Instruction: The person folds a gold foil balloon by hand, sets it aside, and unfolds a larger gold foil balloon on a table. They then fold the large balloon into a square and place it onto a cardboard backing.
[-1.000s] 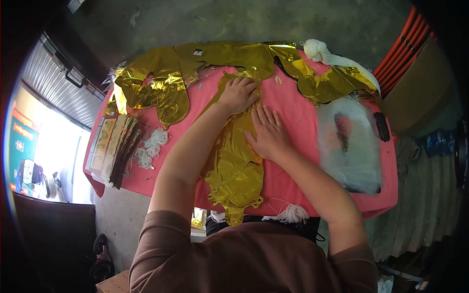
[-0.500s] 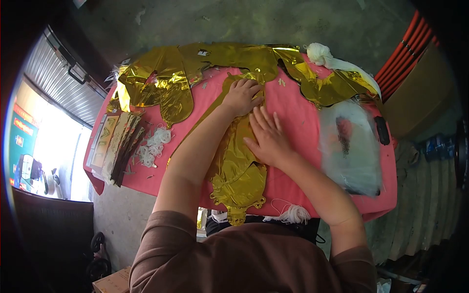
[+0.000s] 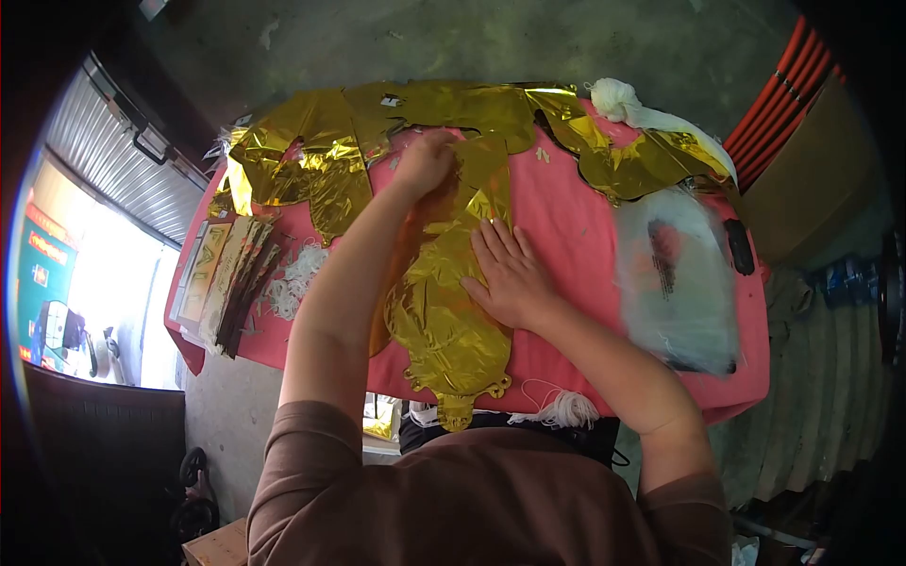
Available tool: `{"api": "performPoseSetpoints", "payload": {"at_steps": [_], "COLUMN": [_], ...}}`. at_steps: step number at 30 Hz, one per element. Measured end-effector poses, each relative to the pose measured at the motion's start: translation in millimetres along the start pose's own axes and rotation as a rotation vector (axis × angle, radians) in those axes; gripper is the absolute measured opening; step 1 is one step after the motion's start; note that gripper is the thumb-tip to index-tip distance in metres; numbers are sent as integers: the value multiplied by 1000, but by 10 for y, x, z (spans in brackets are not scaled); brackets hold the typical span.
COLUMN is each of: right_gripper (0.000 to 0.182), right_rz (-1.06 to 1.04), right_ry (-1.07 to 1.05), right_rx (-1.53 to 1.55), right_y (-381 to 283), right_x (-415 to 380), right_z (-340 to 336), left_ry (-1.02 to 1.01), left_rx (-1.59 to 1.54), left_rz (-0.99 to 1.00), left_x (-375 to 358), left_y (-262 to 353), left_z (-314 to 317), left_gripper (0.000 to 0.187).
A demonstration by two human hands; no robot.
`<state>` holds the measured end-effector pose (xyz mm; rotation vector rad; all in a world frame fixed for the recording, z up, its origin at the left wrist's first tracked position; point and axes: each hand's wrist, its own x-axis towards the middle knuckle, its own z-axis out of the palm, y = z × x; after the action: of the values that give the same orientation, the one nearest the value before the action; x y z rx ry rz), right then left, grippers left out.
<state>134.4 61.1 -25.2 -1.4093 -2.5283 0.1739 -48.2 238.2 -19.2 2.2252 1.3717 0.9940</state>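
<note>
- Centre of the frame: gold foil piece lying lengthwise on the pink-covered tabletop, its narrow, tabbed end at the near edge, lower centre.
- Just above centre: left hand at the foil piece's upper left edge, fingers curled and largely hidden; cannot tell whether foil is grasped.
- Right of centre: right hand palm down, fingers extended and slightly apart, resting against the foil piece's right edge, grasping nothing.
- Upper left to upper right: further gold foil sheets spread along the far edge, creased and glossy in places.
- Left side: stack of printed packets, with a tangle of white string just beside it, partly behind the left forearm.
- Upper right: white string bundle at the far edge.
- Right side: translucent plastic bags, a black object near their upper right.
- Lower centre-right: white string coil at the near edge.
</note>
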Motion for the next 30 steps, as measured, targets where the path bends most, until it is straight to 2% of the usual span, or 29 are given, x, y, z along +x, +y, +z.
{"api": "performPoseSetpoints", "payload": {"at_steps": [2, 4, 7, 10, 11, 13, 19, 25, 30], "right_gripper": [69, 69, 69, 69, 69, 69, 69, 73, 75], "right_rz": [-2, -4, -20, -26, -26, -26, -14, -17, -28], "right_ry": [1, 1, 31, 25, 31, 35, 28, 28, 23], "right_rx": [4, 6, 13, -3, 7, 15, 20, 52, 15], "right_y": [-6, 1, 13, 16, 16, 10, 11, 21, 13], "right_x": [-8, -11, -6, -5, 1, -3, -4, 3, -1], "right_z": [-19, -9, 20, 8, 12, 12, -2, -5, -6], "left_ry": [68, 34, -51, -14, -16, -141, -221, -162, -217], "left_rx": [46, 52, 96, 204, 201, 201, 337, 360, 447], "left_rz": [-39, 117, 212, 326, 324, 277, 211, 245, 203], "left_x": [-11, -14, -81, -92, -76, -25, -30, -77, -11], "left_y": [20, 45, 126, 208, 236, 287, 369, 324, 356], "left_z": [-130, -187, -24, 183, 226, 282, 408, 461, 443], "left_gripper": [26, 27, 28, 33, 33, 35, 38, 42, 47]}}
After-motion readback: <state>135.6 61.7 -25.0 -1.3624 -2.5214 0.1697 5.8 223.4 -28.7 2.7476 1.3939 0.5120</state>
